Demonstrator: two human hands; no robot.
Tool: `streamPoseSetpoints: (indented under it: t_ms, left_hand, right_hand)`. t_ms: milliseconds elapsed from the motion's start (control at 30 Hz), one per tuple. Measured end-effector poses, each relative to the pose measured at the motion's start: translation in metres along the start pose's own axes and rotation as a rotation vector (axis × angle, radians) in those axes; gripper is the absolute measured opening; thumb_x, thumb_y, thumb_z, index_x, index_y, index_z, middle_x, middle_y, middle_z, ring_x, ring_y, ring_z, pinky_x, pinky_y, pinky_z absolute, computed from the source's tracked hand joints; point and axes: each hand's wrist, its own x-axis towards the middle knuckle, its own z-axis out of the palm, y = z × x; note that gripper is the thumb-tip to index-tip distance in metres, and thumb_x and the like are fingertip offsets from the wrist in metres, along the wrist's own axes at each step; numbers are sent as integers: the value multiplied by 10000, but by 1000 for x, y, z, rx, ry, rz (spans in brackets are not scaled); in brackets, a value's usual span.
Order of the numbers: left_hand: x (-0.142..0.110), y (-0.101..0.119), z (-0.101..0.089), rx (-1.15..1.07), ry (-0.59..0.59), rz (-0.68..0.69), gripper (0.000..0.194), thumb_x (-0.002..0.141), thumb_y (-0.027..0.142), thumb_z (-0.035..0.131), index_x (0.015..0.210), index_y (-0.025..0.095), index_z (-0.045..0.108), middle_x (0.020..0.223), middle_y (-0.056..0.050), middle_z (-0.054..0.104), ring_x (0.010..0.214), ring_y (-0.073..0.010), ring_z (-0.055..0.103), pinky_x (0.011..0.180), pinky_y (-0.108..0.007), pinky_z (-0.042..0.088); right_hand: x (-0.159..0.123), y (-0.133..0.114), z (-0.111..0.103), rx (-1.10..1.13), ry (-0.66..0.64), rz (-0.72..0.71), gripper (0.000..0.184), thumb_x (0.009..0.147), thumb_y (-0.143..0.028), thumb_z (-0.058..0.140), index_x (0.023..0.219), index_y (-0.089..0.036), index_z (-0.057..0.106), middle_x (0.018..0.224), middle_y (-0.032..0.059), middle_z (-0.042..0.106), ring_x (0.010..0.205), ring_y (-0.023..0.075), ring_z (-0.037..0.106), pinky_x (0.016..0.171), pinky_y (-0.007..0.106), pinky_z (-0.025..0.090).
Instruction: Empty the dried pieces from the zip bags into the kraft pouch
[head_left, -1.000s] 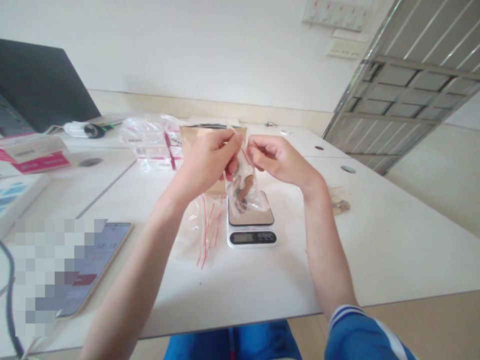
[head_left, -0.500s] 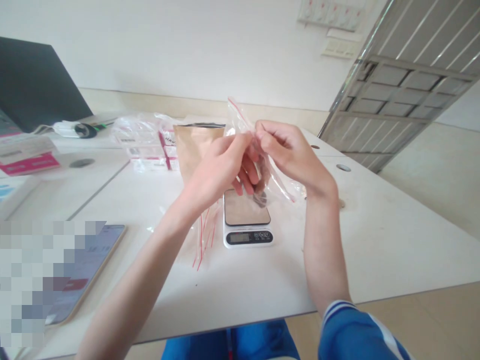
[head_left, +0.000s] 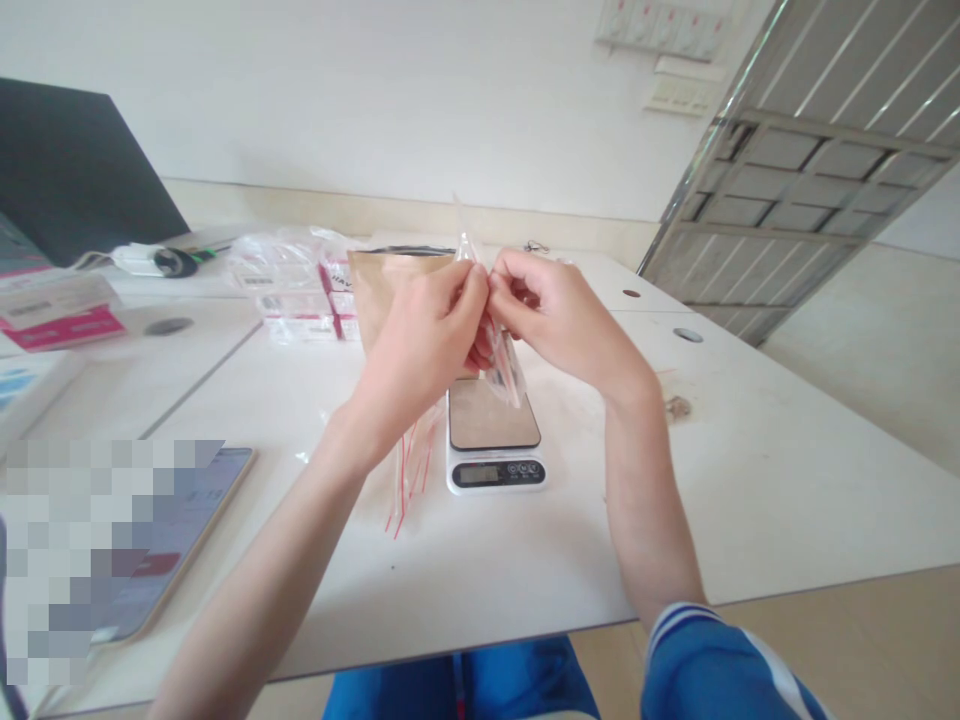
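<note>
My left hand (head_left: 424,335) and my right hand (head_left: 559,320) meet above a small digital scale (head_left: 495,440), both pinching the same small clear zip bag (head_left: 502,365) with a red seal line. The bag hangs edge-on between my fingers, and dark contents show faintly inside it. A brown paper pouch (head_left: 375,285) stands just behind my left hand. Several empty zip bags (head_left: 409,465) with red lines lie on the white table (head_left: 750,470) left of the scale.
A phone (head_left: 176,520) lies at the near left. Packets in plastic wrap (head_left: 289,285) sit behind the pouch. Pink and white boxes (head_left: 52,310) and a dark laptop (head_left: 67,165) stand at the far left. A small brown pile (head_left: 679,406) lies right of my right wrist.
The bag was tipped sideways and spread out half a second ago; now it hangs narrow between both hands, which have come together at its top edge.
</note>
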Motion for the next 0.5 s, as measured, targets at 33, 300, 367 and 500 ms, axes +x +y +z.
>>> streamPoseSetpoints:
  t_ms: [33, 300, 367, 500]
  left_hand:
    - [0, 0, -3, 29, -14, -1, 314, 866, 228, 461, 559, 177, 507, 484, 24, 509, 444, -102, 522, 447, -169, 399]
    - [-7, 20, -29, 305, 200, 142, 371, 802, 94, 454, 440, 173, 430, 373, 25, 455, 363, -60, 403, 446, -188, 294]
    - [-6, 20, -28, 266, 162, 128, 407, 840, 154, 450, 434, 178, 424, 390, 12, 469, 387, -70, 424, 470, -197, 328]
    - [1, 4, -22, 50, 82, 15, 497, 906, 435, 389, 479, 190, 459, 469, -30, 537, 451, -129, 532, 454, -227, 393]
  right_hand:
    - [1, 1, 0, -47, 10, 2, 258, 882, -255, 504, 645, -193, 420, 596, -48, 432, 574, 84, 431, 547, 223, 319]
    - [-9, 29, -47, -56, 293, 132, 307, 767, -126, 554, 545, -210, 359, 498, -61, 399, 467, 82, 438, 454, 221, 327]
    - [-11, 26, -51, 85, 231, 122, 311, 776, -141, 567, 549, -214, 367, 503, -53, 432, 466, 91, 488, 421, 210, 355]
    - [-8, 19, -45, 297, 147, 85, 337, 833, -278, 587, 578, -210, 377, 586, -27, 533, 532, 93, 549, 426, 184, 417]
